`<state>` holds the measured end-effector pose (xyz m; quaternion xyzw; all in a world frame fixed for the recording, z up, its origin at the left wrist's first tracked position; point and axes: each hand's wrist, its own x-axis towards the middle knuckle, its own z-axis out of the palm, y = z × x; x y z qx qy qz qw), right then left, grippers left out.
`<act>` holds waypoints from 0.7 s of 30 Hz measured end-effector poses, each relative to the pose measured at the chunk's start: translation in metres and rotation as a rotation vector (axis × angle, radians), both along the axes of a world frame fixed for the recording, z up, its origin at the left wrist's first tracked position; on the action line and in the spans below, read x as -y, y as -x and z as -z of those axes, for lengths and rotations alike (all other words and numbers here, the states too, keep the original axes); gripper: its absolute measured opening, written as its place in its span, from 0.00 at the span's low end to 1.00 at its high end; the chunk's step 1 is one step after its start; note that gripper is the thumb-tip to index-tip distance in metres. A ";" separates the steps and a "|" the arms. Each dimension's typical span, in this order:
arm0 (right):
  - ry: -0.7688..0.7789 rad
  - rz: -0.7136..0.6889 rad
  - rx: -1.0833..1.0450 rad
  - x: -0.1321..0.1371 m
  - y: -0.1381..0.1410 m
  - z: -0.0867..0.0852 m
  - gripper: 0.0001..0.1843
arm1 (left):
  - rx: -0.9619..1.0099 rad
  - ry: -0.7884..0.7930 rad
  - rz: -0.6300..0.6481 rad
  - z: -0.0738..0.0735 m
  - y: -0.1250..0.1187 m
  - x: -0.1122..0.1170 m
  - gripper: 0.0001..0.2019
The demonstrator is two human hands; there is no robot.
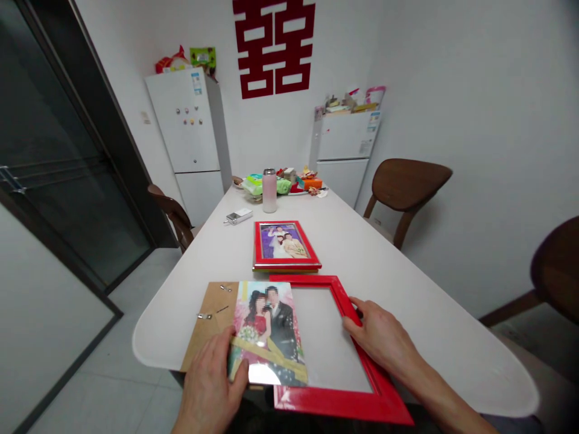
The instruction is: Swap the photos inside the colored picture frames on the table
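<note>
A glossy photo of a couple lies at the near edge of the table, overlapping a brown backing board with metal clips on its left. My left hand is closed on the photo's lower left edge, its thumb over the print; the fingers underneath are hidden. To the right, my right hand grips the right side of an empty red picture frame, thumb on top. The photo covers the frame's left side. Just beyond lies a stack of frames, its top one a red framed photo.
Farther back on the white table are a small silver device, a pink bottle and a pile of snack packets. Brown chairs stand along both sides. The table's near edge runs under the frame.
</note>
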<state>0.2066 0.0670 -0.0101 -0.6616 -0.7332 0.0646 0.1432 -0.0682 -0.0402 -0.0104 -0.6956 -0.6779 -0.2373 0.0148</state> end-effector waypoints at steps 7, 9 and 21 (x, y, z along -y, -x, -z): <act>-0.125 -0.126 -0.321 0.008 0.022 -0.013 0.22 | -0.002 0.028 0.022 0.000 0.000 0.003 0.20; 0.024 -0.167 -0.578 0.011 0.039 -0.014 0.24 | 0.006 0.007 0.070 -0.002 -0.003 0.005 0.21; 0.560 -0.316 -1.533 0.029 0.104 -0.062 0.21 | 0.132 -0.168 0.457 -0.018 -0.034 -0.003 0.30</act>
